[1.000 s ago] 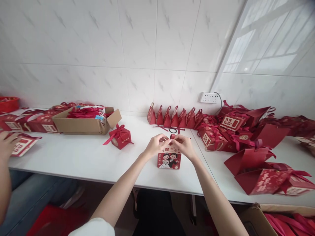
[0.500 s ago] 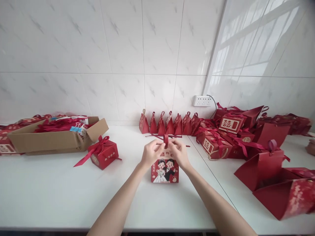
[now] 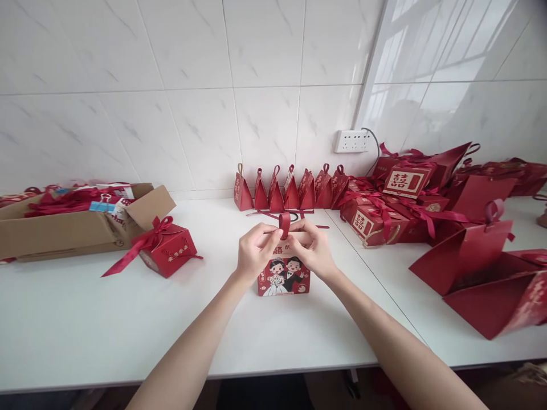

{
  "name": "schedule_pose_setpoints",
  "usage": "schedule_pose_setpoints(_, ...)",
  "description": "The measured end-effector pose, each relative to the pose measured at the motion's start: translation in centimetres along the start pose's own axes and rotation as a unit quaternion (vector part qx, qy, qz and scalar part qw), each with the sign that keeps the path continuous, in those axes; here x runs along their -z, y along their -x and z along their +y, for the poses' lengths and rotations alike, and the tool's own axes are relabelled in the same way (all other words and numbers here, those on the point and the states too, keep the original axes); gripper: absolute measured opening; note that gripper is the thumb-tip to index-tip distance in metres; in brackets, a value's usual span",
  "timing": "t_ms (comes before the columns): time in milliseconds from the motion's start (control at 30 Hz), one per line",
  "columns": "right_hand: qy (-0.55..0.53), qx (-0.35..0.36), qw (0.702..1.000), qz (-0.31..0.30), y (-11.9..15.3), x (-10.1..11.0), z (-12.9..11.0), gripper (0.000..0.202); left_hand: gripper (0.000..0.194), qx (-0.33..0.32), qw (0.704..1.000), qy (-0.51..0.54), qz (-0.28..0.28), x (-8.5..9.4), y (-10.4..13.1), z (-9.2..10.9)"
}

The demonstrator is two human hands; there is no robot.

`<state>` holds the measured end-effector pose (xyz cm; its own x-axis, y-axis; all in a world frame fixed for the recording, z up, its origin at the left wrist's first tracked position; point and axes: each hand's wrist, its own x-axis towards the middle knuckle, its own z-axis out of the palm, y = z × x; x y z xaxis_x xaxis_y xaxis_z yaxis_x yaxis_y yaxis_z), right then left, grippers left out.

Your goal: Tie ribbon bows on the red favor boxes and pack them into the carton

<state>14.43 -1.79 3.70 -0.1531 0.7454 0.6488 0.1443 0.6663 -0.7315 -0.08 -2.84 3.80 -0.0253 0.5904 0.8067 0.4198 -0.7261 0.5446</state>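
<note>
A red gift box (image 3: pixel 283 280) with a cartoon bride and groom stands upright on the white table in front of me. My left hand (image 3: pixel 258 249) pinches its top edge from the left. From the right, my right hand (image 3: pixel 311 249) grips the same edge, thumb on the near face. Between the two hands a red ribbon loop (image 3: pixel 284 224) rises from the box's top. Both hands cover the upper corners of the box and part of its gold lettering. Behind it lie loose dark red ribbons (image 3: pixel 310 212).
Several red peaked boxes (image 3: pixel 291 192) line the wall. A ribbon-tied box (image 3: pixel 171 253) sits left, beside an open cardboard carton (image 3: pixel 64 242) of ribbons. Red boxes (image 3: pixel 397 213) are piled at right, with open-sided boxes (image 3: pixel 482 285) nearer. A power strip (image 3: pixel 352 141) hangs on the wall.
My view has tilted downward, so the scene sits higher and the table's front edge shows more. Both hands stay on the box top, with the thumbs now lower on its near face.
</note>
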Motion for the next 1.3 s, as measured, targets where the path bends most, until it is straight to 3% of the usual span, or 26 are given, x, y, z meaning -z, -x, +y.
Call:
schedule_pose_setpoints(167, -0.009, -0.015, 0.999, 0.034, 0.3, -0.4, 0.4, 0.012, 0.019, 0.113, 0.991, 0.068, -0.02, 0.1, 0.1, 0.1)
schedule_pose_setpoints(300, -0.042, -0.027, 0.998, 0.027, 0.5, -0.5, 0.5, 0.022, 0.019, 0.15, 0.986, 0.065, -0.014, -0.1, 0.2, 0.2)
schedule_pose_setpoints(467, -0.062, -0.037, 0.997, 0.013, 0.6, -0.3, 0.3, 0.024, 0.017, 0.153, 0.983, 0.097, -0.034, 0.0, 0.1, 0.2)
schedule_pose_setpoints(667, -0.036, -0.042, 0.998, 0.027, 0.4, -0.2, 0.2, 0.016, 0.008, 0.107, 0.981, 0.146, -0.066, 0.3, 0.1, -0.1)
schedule_pose_setpoints(1067, -0.056, -0.057, 0.997, 0.014, 0.3, -0.4, 0.4, 0.019, 0.013, 0.145, 0.98, 0.116, -0.068, 0.0, 0.3, -0.1)
schedule_pose_setpoints(1200, -0.044, -0.044, 0.998, 0.018, 0.4, -0.4, 0.2, 0.018, 0.019, 0.067, 0.996, 0.034, -0.042, 2.0, -1.4, -0.4)
schedule_pose_setpoints(1300, -0.051, -0.064, 0.997, 0.002, 0.5, -0.4, 0.1, 0.019, 0.019, 0.033, 0.993, -0.099, 0.047, 6.8, -5.1, -1.9)
